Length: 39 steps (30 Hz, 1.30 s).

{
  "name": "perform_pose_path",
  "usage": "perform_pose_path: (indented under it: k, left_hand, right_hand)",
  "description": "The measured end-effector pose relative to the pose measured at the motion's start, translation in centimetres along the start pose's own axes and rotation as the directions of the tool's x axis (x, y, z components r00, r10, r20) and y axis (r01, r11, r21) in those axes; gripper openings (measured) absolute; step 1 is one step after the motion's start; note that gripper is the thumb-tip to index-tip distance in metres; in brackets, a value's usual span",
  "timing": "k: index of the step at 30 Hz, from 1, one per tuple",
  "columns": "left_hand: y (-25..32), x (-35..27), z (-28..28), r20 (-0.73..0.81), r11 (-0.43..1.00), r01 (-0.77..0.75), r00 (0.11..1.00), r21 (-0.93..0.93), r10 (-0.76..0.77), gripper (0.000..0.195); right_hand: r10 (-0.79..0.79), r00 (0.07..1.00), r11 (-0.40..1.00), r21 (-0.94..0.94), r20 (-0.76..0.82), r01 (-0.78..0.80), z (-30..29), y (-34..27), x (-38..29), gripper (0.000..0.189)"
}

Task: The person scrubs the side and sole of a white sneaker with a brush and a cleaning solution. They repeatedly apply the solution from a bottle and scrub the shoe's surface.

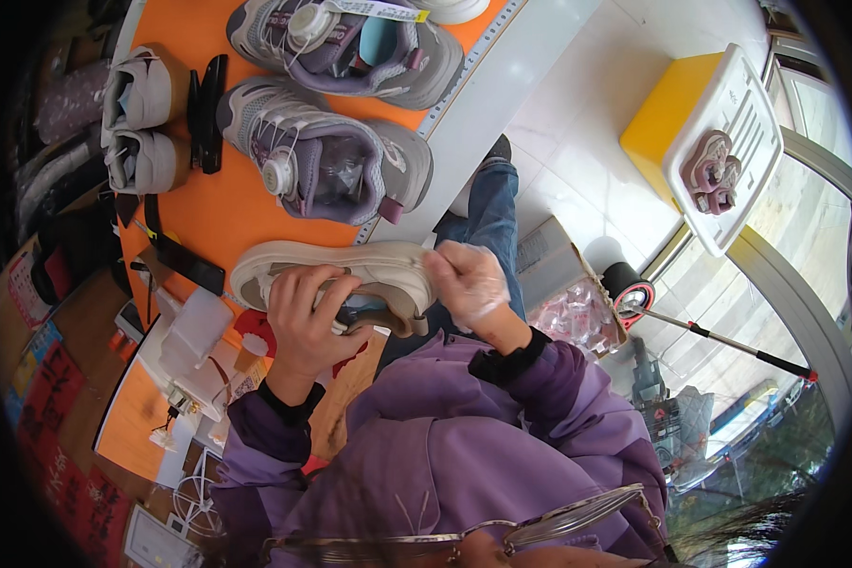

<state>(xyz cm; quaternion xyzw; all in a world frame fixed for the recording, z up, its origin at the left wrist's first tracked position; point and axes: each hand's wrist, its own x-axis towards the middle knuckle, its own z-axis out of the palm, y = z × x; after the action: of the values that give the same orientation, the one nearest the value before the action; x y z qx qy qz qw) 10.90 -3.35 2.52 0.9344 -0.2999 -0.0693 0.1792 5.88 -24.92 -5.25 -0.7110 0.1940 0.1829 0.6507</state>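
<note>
My left hand (311, 319), bare, grips a beige and white sneaker (390, 266) by its upper near the tongue. The shoe lies on its side in the air before me, its sole edge away from my body and its opening towards me. My right hand (468, 280) wears a thin clear plastic glove and is curled against the heel end of the sole edge; what lies within its fingers is hidden. Beyond the shoe, two large grey and purple sneakers with white dials stand on the orange table top, a nearer one (405, 167) and a farther one (426, 64).
Small beige shoes (142, 160) and a black phone (188, 263) are on the table's left. A measuring strip (468, 67) runs along its right edge. On the floor stand an open carton of plastic-wrapped items (579, 316) and a yellow bin (664, 106) with small shoes on its white lid.
</note>
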Motion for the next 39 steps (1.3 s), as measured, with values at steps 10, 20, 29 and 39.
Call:
perform_pose_path:
  k: [10,20,29,39]
  left_hand:
    - [0.0,0.0,0.0,0.003,1.000,-0.001,1.000,-0.004,0.001,0.054]
    - [-0.6,0.0,-0.1,0.024,0.995,-0.099,0.995,-0.013,0.099,0.052]
    - [-1.1,0.2,-0.4,0.087,0.988,-0.145,0.985,-0.048,0.149,0.052]
    - [-1.3,0.4,-0.5,0.091,0.983,-0.177,0.979,-0.054,0.182,0.053]
  right_hand:
    - [0.204,0.978,0.960,0.187,0.037,-0.208,0.0,1.7,-0.5,0.041]
    - [0.204,0.975,0.947,0.235,0.084,-0.218,0.1,2.1,-0.8,0.038]
    - [0.268,0.956,0.911,0.290,0.120,-0.292,-0.2,1.5,-1.6,0.031]
    - [0.154,0.984,0.964,0.204,0.087,-0.169,0.3,3.9,-1.1,0.040]
